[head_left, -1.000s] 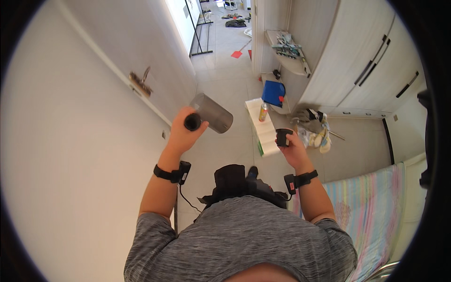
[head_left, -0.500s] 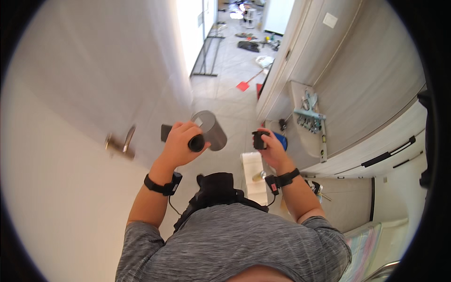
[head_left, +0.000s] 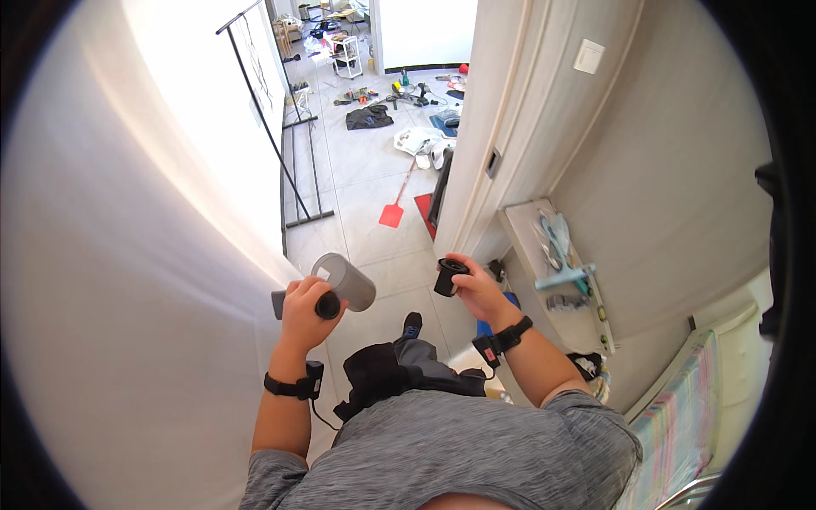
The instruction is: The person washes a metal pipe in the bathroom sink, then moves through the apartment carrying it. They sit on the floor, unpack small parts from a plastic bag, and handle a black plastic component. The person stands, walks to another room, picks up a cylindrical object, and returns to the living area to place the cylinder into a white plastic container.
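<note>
My left hand is closed round a dark device, its kind unclear. The black round end of the device shows beside my thumb. A translucent grey cylinder with a pale patch sticks out beyond the fingers, and a flat dark grey block shows on the other side. Whether these are joined is hidden by the hand. My right hand grips a short black cup-shaped piece between thumb and fingers. The two hands are apart, held in front of my body.
Ahead lies a doorway with a wooden frame. On the tiled floor beyond are a red fly swatter, a black cloth and scattered tools. A black metal rack stands left. A ledge at right holds tools.
I have moved forward toward the doorway, and more of the room beyond shows. Both hands keep their holds; the black piece in my right hand has tilted, its round opening now showing.
</note>
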Demonstrator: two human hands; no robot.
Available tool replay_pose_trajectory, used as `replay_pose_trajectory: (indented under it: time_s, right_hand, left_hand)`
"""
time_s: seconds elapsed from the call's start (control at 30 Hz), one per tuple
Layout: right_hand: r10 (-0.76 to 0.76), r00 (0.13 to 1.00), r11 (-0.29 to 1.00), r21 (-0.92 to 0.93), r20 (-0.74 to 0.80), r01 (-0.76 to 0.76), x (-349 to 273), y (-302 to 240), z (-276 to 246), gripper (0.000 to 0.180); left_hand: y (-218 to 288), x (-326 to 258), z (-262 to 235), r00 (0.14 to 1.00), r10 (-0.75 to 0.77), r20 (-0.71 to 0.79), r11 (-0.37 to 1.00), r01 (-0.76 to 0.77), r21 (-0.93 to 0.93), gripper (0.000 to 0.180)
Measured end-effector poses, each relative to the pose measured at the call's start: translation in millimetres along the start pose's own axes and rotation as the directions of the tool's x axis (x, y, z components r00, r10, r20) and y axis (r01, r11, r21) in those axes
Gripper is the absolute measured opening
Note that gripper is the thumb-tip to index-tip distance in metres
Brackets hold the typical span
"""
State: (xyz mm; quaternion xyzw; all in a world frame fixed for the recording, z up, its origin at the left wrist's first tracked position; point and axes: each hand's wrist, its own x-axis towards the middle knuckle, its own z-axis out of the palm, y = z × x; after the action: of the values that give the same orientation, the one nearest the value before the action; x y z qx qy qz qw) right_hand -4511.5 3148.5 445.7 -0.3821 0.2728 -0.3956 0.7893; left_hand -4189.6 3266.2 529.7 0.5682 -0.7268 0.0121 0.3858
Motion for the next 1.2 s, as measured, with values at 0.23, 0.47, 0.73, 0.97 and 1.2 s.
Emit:
replay_pose_trajectory:
  time_s: [0.23,0.47,0.73,0.97,1.2]
  right_hand:
    - [0.052,0.998,0.999,0.007,0.020,-0.053,235,-31,12,0.055]
    - [0.032,0.988,0.999,-0.019,0.154,-0.030,440,-112,23,0.059]
    - [0.009,0.995,0.809,-0.586,0.100,0.051,637,-172,42,0.037]
    - [0.012,0.966,0.112,-0.960,0.259,0.256,759,-264,61,0.054]
    - [0.117,0.983,-0.051,-0.988,0.141,0.148,944,-265,8,0.040]
  left_hand:
    - [-144,123,13,0.985,-0.172,-0.005,0.979,0.172,0.110,0.033]
    - [-261,251,48,0.975,-0.168,-0.148,0.984,0.174,0.027,0.032]
    - [-423,469,141,0.973,0.013,0.233,0.976,0.039,-0.214,0.029]
    - [-494,662,216,0.865,0.367,0.342,0.912,-0.263,-0.315,0.022]
    - [-607,789,284,0.806,0.404,0.433,0.902,-0.273,-0.335,0.024]
